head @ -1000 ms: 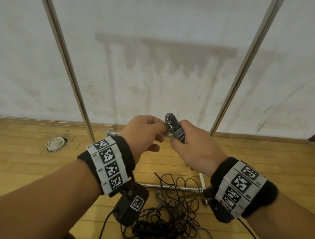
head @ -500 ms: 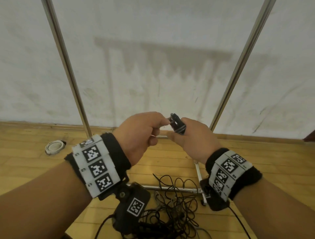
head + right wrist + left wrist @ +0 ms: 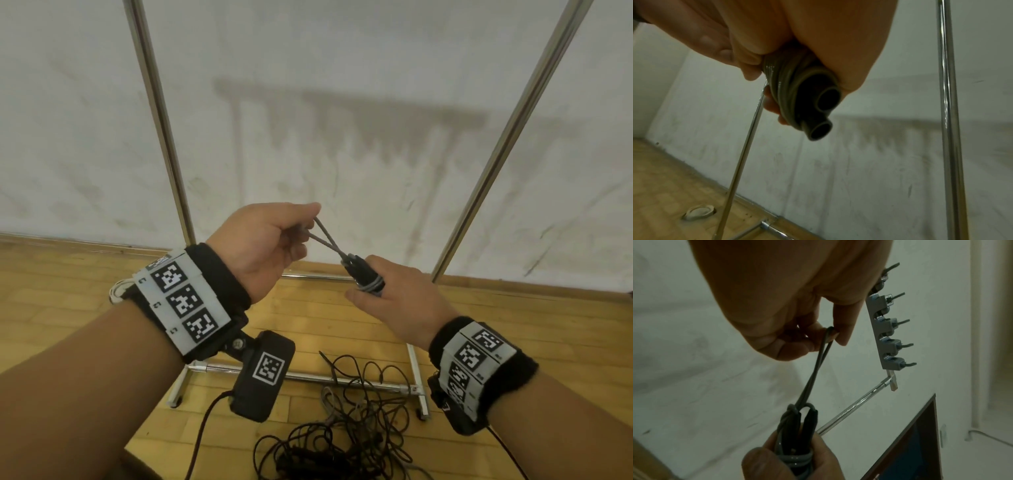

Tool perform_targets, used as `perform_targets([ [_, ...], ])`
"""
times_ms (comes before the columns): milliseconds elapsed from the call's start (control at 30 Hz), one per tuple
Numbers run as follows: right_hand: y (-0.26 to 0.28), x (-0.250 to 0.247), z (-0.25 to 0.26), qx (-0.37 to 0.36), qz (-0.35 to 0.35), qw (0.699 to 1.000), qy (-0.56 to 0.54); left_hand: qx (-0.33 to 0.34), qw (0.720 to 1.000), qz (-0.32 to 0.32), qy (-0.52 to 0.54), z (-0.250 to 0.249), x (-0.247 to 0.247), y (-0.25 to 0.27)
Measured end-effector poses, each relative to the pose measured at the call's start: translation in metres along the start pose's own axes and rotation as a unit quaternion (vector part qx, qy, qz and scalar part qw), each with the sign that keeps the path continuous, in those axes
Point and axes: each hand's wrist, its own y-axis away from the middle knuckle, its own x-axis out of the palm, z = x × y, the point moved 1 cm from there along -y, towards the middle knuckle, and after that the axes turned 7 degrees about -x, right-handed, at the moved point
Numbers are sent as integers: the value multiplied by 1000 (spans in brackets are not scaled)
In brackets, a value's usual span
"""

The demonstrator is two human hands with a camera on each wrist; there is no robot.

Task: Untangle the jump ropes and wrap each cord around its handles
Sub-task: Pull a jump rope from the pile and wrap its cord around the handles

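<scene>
No brand or readable words show anywhere; the only markings are black-and-white square codes on the wristbands (image 3: 185,301) and on the small black camera box (image 3: 263,373) hanging under the left wrist.

Near the middle of the head view, the right hand (image 3: 397,301) is curled around a pair of dark handles (image 3: 359,270) held side by side, with grey cord (image 3: 371,284) coiled tightly around them. In the right wrist view the two hollow handle ends poke out below the palm. Up and to the left, the left hand (image 3: 267,243) pinches a short loop of cord (image 3: 323,236) between thumb and fingertips; its two strands run taut down to the top of the handles. The hands are near each other, joined only by that loop.

At the bottom centre of the head view, a tangle of black ropes (image 3: 342,421) lies on the wooden floor (image 3: 68,298), beside the base of a metal rack (image 3: 342,378). A small white ring-shaped object (image 3: 698,211) lies on the floor at the lower left of the right wrist view.
</scene>
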Motion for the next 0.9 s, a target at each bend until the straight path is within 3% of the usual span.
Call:
perform_targets([
  [133,0,6,7,20,16,998,-50,40,997,48,-42,4,3,1],
  [333,-1,-6,19,46,85,979,-180,-4,985,129,-113,19,11,0],
  [467,-1,-28,32,40,14,963,-265,4,975,134,-177,20,12,-1],
  [733,12,-60,63,17,-85,946,-313,69,981,103,-147,4,26,11],
  [900,15,-108,70,0,-134,948,-289,97,951,103,-274,-28,55,17],
])
